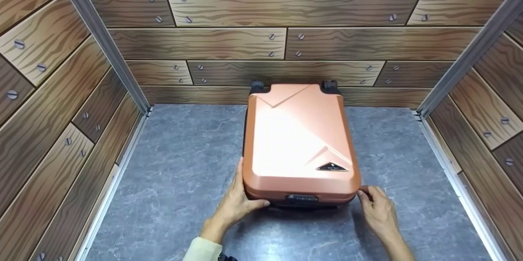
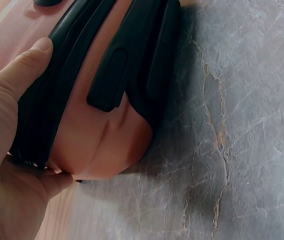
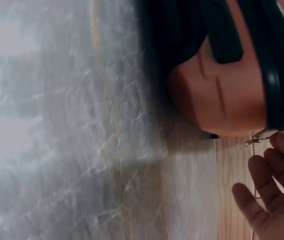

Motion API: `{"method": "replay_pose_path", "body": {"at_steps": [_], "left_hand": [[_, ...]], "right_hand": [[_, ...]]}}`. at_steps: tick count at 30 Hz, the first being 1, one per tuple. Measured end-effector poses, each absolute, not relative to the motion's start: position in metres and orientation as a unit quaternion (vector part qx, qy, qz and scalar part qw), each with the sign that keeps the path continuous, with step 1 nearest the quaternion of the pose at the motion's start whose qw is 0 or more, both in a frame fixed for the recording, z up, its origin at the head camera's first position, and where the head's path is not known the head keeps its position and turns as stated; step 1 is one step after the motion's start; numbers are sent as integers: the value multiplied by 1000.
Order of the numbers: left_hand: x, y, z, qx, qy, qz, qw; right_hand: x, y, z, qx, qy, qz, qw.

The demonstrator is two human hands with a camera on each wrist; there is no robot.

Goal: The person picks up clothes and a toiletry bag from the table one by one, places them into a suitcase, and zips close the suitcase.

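Note:
A rose-gold hard-shell suitcase (image 1: 300,130) lies flat, its wheels toward the back wall and its handle end toward me. My left hand (image 1: 235,204) holds its near left corner. In the left wrist view, the thumb (image 2: 29,65) presses beside the black zipper band (image 2: 64,65), and the fingers reach round the corner, partly hidden. At the near right corner is my right hand (image 1: 378,210). In the right wrist view, its thumb and forefinger pinch a metal zipper pull (image 3: 264,135) at the end of the zipper band, while the other fingers are loosely bent.
The suitcase rests on a grey marble-patterned surface (image 1: 184,150). A wood-plank-patterned back wall (image 1: 229,5) stands close behind the wheels. Similar side walls rise left and right, with metal rails (image 1: 453,175) along their lower edges.

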State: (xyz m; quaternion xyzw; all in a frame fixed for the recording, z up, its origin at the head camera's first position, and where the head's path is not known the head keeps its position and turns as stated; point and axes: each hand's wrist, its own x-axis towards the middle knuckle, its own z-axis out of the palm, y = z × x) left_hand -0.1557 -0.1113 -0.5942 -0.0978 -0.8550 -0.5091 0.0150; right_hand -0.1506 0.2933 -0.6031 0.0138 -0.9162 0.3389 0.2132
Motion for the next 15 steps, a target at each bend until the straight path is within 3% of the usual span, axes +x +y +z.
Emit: {"method": "replay_pose_path", "body": {"at_steps": [15], "left_hand": [[-157, -111, -595, -100, -855, -510, 4]], "right_hand": [[-147, 296, -606, 36, -880, 444, 166]]}}
